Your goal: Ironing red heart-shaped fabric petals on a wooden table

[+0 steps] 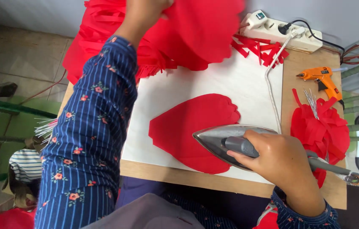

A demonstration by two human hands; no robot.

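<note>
Our right hand (pixel 282 159) gripped the iron (pixel 226 142) by its handle, nose pointing left across the red petal-shaped fabric (pixel 188 127). Our left hand (pixel 143 17) held another red piece (pixel 207 29) aloft, farther off.

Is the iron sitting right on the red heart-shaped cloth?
Touching. In the head view, the iron, held by the right hand, lies flat on the red cloth piece, its metal base overlapping the cloth with no gap.

1. White board (pixel 239 85): bare strip open above the red petal piece (pixel 192 127).
2. Board's right edge: white cord (pixel 273 93) blocks crossing.
3. Right of board: glue gun (pixel 321 78) and red scrap pile (pixel 319 127) crowd it.
4. Far edge: power strip (pixel 281 32), red strips (pixel 260 48).
</note>
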